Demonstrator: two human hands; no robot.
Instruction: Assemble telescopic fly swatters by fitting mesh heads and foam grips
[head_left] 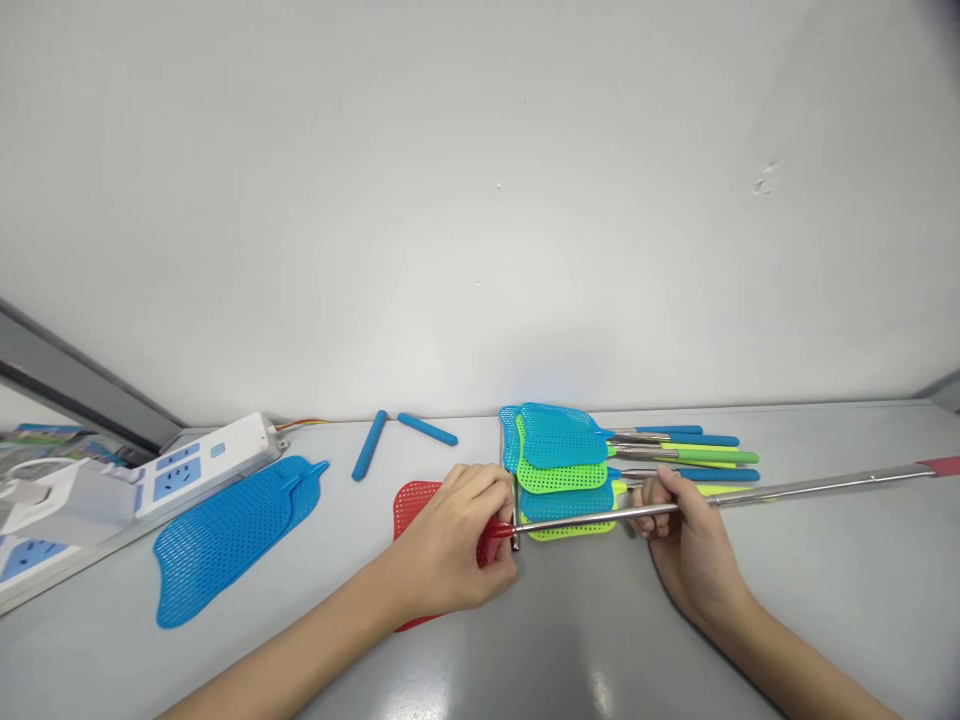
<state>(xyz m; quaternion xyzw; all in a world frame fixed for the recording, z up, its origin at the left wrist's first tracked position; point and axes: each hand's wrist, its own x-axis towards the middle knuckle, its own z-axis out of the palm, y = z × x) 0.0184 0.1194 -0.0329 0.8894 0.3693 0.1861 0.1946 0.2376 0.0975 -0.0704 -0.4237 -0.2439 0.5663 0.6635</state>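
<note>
A red fly swatter (415, 503) is stretched between my two hands. My left hand (469, 535) closes round the neck of its mesh paddle and hides most of the paddle. My right hand (686, 535) has its fingers wrapped round the extended silver telescopic rod (810, 488), which runs right to a red grip (939, 467) at the frame edge. By my left fingertips a short dark metallic piece shows, too small to name. Beyond the rod lies a pile of assembled fly swatters, with a blue paddle (562, 435) on top of a green paddle (570, 481).
Several blue and green handles (709, 475) point right from the pile. Two loose blue tubes (370, 446) lie near the wall. Overlapping blue swatter paddles (232, 540) rest at left, beside a white power strip (217, 455) with a plugged-in adapter (82, 500).
</note>
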